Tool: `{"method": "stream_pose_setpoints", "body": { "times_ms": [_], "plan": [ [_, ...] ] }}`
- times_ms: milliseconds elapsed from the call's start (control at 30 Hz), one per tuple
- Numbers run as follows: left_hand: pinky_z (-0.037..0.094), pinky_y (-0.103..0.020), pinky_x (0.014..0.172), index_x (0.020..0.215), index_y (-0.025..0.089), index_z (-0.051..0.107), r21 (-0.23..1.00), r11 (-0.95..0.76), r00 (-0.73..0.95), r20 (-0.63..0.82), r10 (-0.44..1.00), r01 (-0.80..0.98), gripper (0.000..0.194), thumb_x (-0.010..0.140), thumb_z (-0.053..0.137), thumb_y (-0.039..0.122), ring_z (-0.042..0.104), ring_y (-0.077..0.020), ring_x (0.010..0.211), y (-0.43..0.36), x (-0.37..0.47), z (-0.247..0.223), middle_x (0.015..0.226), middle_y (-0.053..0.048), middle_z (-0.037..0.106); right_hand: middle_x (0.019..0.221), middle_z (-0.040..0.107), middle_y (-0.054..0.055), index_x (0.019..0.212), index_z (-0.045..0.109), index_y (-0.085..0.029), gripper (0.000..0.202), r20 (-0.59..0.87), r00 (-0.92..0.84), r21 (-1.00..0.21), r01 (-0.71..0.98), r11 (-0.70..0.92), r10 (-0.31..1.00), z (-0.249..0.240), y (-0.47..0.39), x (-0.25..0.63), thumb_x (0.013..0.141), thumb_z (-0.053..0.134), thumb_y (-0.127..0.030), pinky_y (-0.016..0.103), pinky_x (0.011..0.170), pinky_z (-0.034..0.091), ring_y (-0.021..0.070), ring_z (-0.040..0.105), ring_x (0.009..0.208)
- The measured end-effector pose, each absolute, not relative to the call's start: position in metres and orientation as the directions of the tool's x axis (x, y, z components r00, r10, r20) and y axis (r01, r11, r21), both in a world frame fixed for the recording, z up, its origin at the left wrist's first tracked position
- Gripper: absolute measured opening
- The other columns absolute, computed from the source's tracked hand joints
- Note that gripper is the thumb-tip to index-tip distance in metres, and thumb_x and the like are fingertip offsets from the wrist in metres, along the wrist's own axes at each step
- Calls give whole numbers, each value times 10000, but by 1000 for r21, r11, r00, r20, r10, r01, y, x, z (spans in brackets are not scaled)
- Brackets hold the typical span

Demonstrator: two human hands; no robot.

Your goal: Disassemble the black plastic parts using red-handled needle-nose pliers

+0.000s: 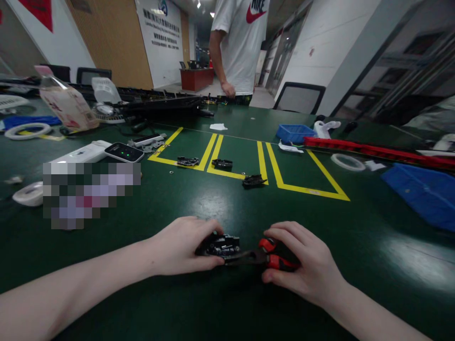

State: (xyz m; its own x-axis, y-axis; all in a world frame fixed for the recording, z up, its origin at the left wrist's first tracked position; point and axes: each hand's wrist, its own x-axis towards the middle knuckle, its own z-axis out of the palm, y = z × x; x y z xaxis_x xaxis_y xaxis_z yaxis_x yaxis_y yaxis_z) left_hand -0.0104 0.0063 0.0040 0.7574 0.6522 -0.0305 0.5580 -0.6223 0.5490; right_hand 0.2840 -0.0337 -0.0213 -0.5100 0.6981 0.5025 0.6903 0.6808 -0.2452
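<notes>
At the near middle of the green table (199, 303), my left hand (185, 244) grips a small black mechanical part (227, 245) between thumb and fingers. My right hand (305, 255) is closed around the red handles of a pair of pliers (258, 256). The jaws point left and meet the part's lower right edge; whether they grip it I cannot tell. Farther off, similar black parts lie by the yellow tape outlines: one at the left (187, 161), another in the middle (222, 164), and a third (254, 181) across the middle outline's right corner.
A blue bin (293, 133) stands at the back right, with a larger blue bin (419, 194) nearer. A red strip (377, 150) runs along the right. On the left are a black-faced device (124, 152), a white box (80, 154) and a bag (67, 102). A person (238, 52) stands beyond the table.
</notes>
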Motion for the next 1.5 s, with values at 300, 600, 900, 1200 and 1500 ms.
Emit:
{"method": "stream_pose_setpoints", "body": {
  "times_ms": [300,600,900,1200,1500],
  "plan": [
    [477,-316,754,1239,209,596,496,-668,776,-21,630,555,371,915,656,381,685,-201,852,5,-9,0,996,-29,731,1053,684,100,1186,609,-180,447,533,-554,-100,709,698,640,-19,-34,282,915,616,-535,342,715,563,212,660,913],
    [420,-235,631,1210,243,660,622,-569,748,-42,662,538,358,909,666,436,633,-144,695,6,-10,6,809,12,711,1007,684,100,1141,615,-168,270,540,-584,-23,710,704,606,-10,-30,287,1025,431,-327,305,639,549,187,670,841],
    [402,-251,661,1187,225,658,599,-601,756,-11,655,529,371,902,674,461,619,-136,675,6,-10,1,792,22,706,954,710,81,1052,648,-154,226,503,-591,16,736,677,631,5,-32,280,1024,448,-256,264,644,562,152,690,819],
    [389,-272,672,1203,212,643,475,-686,766,40,642,551,396,901,670,466,613,-147,654,5,-7,-3,725,34,679,933,711,68,1021,663,-158,229,460,-597,-4,739,674,657,5,-32,275,1020,463,-270,264,625,559,144,684,797],
    [387,-267,661,1202,223,626,444,-716,775,70,628,539,388,908,658,474,618,-143,657,4,-7,-6,752,36,691,875,709,65,961,664,-161,239,436,-597,-7,746,666,673,8,-33,272,1012,466,-283,268,552,537,149,671,716]
  ]
}}
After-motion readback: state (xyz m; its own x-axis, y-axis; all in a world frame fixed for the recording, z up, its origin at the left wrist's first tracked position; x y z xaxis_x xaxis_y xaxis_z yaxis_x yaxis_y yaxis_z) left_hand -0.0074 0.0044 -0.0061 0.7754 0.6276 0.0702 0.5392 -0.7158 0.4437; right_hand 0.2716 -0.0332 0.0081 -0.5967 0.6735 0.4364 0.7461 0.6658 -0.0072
